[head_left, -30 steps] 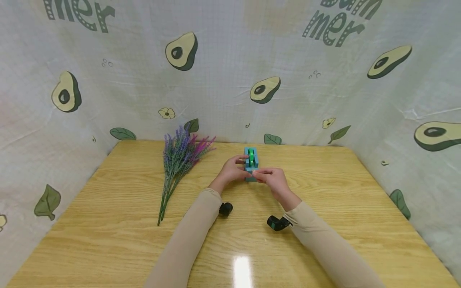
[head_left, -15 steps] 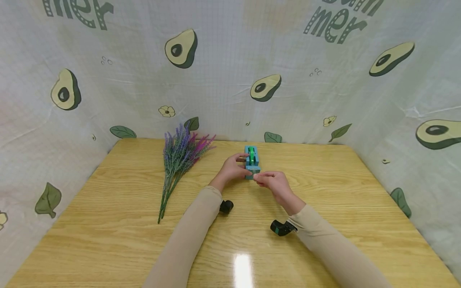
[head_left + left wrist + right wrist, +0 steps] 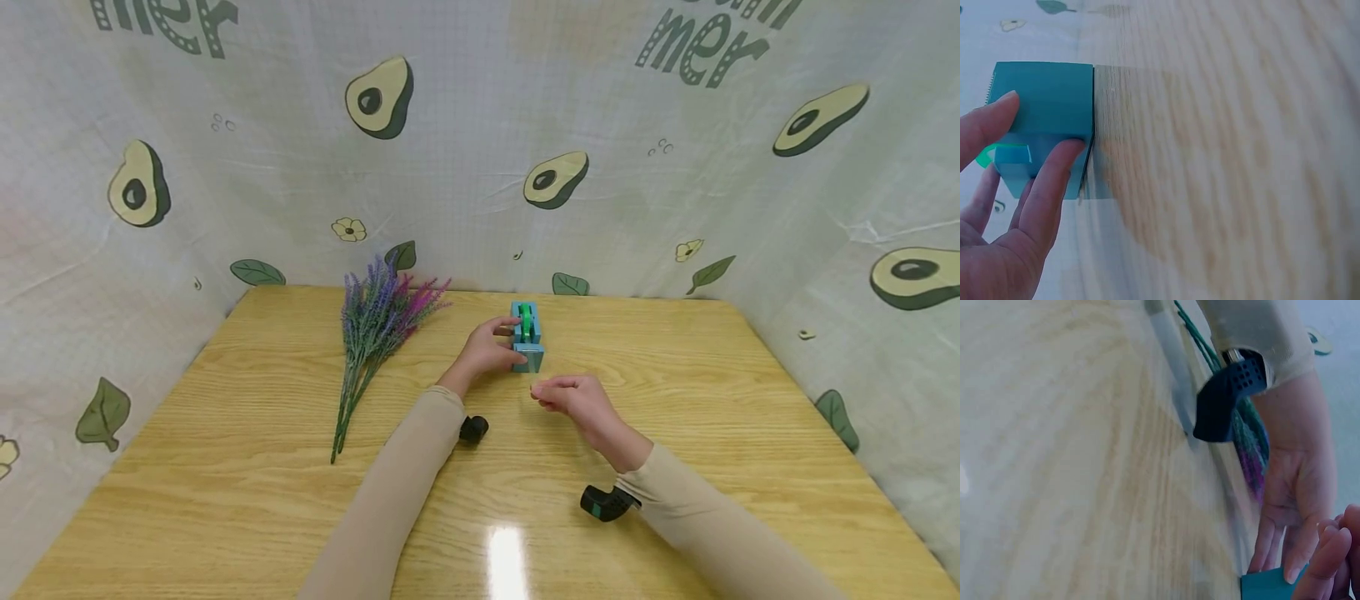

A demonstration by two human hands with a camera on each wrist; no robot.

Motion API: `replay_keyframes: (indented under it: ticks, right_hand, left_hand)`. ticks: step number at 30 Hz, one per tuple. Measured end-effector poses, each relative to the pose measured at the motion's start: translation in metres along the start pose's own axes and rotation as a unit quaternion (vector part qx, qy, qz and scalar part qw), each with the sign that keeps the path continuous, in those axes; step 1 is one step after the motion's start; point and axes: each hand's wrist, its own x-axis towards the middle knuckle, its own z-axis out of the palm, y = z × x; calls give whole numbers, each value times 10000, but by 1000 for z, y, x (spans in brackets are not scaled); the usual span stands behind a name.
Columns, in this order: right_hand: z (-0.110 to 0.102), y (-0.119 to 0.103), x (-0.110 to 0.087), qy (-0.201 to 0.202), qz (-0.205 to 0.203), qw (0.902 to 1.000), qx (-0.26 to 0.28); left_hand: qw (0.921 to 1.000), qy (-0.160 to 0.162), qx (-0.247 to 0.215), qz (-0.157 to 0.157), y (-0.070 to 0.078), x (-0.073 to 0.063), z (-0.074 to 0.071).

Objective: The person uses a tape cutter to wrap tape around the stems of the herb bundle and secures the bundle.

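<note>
A blue tape dispenser (image 3: pixel 531 359) with a green tape roll (image 3: pixel 526 322) stands near the back of the table. My left hand (image 3: pixel 484 349) grips it from the left side. In the left wrist view the thumb and fingers lie against the dispenser's blue body (image 3: pixel 1054 97), its toothed edge facing left. Toward the front, my right hand (image 3: pixel 581 402) pinches the end of a clear tape strip (image 3: pixel 534 379), which runs back to the dispenser and is faint. The right wrist view has my right fingertips (image 3: pixel 1329 556) bunched together, partly over the dispenser (image 3: pixel 1265 585).
Left of the hands, purple and pink artificial lavender stems (image 3: pixel 367 350) lie on the wooden table (image 3: pixel 675 400). A printed cloth (image 3: pixel 465 150) hangs behind and at both sides. Black wrist cameras (image 3: pixel 609 503) sit below each hand.
My right hand has drawn back toward the front, away from the dispenser, lengthening the tape strip between them. The left hand has stayed on the dispenser.
</note>
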Motion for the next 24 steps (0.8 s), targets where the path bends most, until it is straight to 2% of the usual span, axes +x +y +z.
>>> replay_keyframes:
  ticks: [7, 14, 24]
  right_hand:
    - [1, 6, -13, -142, 164, 9996, 176]
    - [-2, 8, -26, -490, 178, 9975, 475]
    - [-4, 5, -46, -819, 194, 9953, 472]
  left_hand:
    - [10000, 33, 70, -36, 1, -2, 0]
    - [9999, -4, 112, -15, 0, -1, 0]
    - [10000, -35, 29, -69, 2, -3, 0]
